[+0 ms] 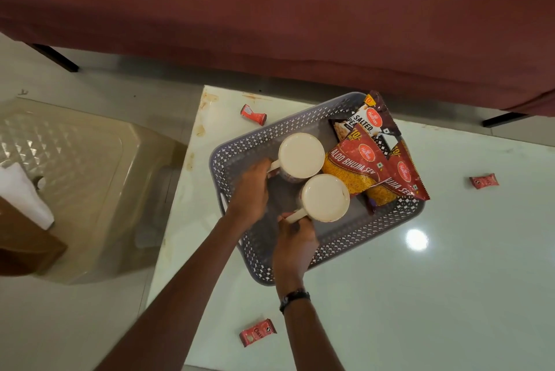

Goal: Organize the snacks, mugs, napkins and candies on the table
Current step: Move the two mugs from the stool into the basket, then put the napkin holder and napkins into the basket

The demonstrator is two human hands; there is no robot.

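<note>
Both hands work inside the grey basket (240,145) on the desk (420,295). The left hand (249,190) has its fingers closed on the far mug's (301,154) handle; the right hand (295,246) grips the near mug's (326,198) handle. Snack packets (360,169) crowd the basket at 2 o'clock. Candies lie loose on the desk at 11 (253,114), 3 (483,181) and 6 o'clock (257,332).

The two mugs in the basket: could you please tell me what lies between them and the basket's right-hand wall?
In the head view, the snack packets lie between the mugs and the basket wall: two Aloo Bhujia Sev packs overlapping, and a Salted Peanuts pack behind them.
</note>
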